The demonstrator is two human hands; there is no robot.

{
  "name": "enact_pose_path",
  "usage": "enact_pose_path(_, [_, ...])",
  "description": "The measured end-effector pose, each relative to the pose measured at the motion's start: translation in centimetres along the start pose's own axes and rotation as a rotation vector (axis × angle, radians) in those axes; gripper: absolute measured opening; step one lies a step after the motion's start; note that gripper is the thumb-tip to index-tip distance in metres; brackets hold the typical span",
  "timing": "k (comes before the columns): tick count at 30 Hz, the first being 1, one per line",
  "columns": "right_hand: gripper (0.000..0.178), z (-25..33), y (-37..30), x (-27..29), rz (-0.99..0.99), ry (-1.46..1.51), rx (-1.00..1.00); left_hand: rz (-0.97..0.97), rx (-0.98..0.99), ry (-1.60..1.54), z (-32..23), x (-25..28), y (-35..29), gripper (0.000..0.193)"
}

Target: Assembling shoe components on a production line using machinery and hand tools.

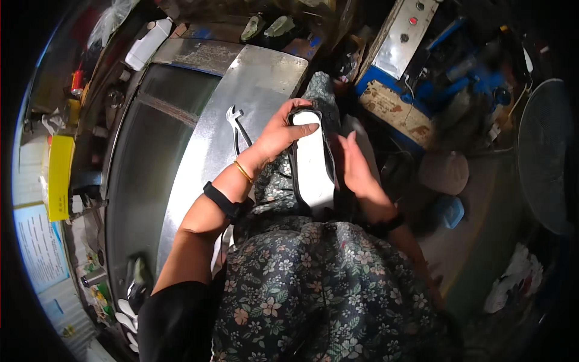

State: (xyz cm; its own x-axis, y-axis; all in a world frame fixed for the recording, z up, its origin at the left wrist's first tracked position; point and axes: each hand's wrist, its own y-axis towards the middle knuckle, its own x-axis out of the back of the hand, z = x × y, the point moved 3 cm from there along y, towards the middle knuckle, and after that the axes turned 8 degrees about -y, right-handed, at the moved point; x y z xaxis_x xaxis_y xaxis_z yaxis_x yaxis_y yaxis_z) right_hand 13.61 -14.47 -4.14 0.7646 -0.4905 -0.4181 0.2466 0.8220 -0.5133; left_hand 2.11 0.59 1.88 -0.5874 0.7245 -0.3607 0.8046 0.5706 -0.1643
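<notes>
Paper (41, 247) with print too small to read hangs leftmost; a yellow box (61, 178) sits just right of it (its marks unreadable too). On the metal sheet (259, 72), pliers (235, 120) lie with open room up to the far edge. The left hand (278, 136) clasps the far end of the black-rimmed white sole piece (313, 166), thumb on top. The right hand (359, 169) is just beside it; whether it grips, I cannot tell.
</notes>
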Motion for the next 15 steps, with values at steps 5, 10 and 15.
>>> enact_pose_path(5, [0.069,-0.8,0.3,-2.2,-0.193,-0.772,0.075,-0.033,0.071,0.013,1.1,0.3,0.6,0.044])
enact_pose_path(10, [0.055,4.6,-0.3,-6.1,-0.291,-1.335,0.217,-0.140,-0.027,0.355,1.5,1.0,2.7,0.044])
enact_pose_path(15, [0.055,1.7,-0.3,-3.6,-0.308,-1.096,0.129,-0.040,0.067,0.292,0.4,0.2,2.6,0.049])
